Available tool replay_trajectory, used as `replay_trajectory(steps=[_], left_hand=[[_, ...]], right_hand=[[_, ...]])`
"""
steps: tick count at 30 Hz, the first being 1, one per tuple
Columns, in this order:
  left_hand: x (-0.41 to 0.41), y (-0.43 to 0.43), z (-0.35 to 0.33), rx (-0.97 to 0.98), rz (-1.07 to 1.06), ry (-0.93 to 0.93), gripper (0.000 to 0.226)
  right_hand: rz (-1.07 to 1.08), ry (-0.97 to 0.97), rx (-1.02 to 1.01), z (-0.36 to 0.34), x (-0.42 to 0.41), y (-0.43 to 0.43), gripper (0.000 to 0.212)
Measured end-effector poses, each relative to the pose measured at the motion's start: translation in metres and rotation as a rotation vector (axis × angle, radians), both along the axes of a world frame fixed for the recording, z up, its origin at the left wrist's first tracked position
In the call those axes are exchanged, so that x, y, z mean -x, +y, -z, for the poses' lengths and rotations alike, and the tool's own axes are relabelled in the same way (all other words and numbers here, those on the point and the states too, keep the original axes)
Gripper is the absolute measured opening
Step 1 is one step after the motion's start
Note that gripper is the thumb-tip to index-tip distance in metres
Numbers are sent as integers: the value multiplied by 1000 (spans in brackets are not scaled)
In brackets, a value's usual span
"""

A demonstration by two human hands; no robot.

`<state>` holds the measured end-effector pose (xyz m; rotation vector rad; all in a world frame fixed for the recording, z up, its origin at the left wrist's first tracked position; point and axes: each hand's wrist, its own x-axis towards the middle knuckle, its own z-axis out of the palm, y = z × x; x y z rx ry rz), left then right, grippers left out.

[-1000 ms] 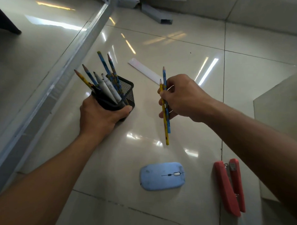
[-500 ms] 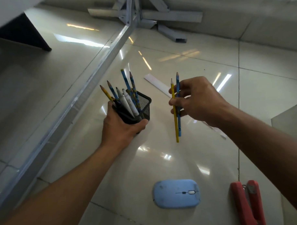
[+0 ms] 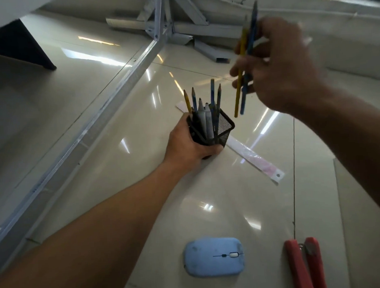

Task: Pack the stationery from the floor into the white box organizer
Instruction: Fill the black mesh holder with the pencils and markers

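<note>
Looking down at a glossy tiled floor (image 3: 124, 129), the view shows open room in the middle, with a white metal frame rail (image 3: 110, 99) running diagonally along the left edge and more frame parts heaped at the top. Three loose things lie on the tiles: one white ruler (image 3: 252, 155), one light blue computer mouse (image 3: 214, 256) and one red stapler (image 3: 305, 267) cut off by the bottom edge. The left hand (image 3: 186, 144) is wrapped around a black mesh pen holder (image 3: 216, 132), tilted, holding what looks like seven pencils and markers, though they overlap. The right hand (image 3: 281, 65), blurred, is raised above and to the right of the holder, fingers pinching two pencils, one yellow pencil (image 3: 239, 77) and one blue pencil (image 3: 247, 62), their lower ends just beside the holder's rim, not touching.
</note>
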<state>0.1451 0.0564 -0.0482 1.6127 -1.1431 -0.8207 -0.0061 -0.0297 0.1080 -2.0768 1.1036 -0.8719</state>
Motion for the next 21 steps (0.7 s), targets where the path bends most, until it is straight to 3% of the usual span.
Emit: replay_trajectory(steps=[4, 13, 21], left_hand=[[2, -17, -2, -48, 18, -69, 83], [-5, -25, -14, -103, 45, -252, 67], [-6, -24, -15, -114, 42, -262, 62]], right_hand=[[-40, -95, 6, 0, 3, -4, 19], [-35, 21, -141, 58, -16, -7, 18], [-10, 124, -160, 74, -30, -8, 16]])
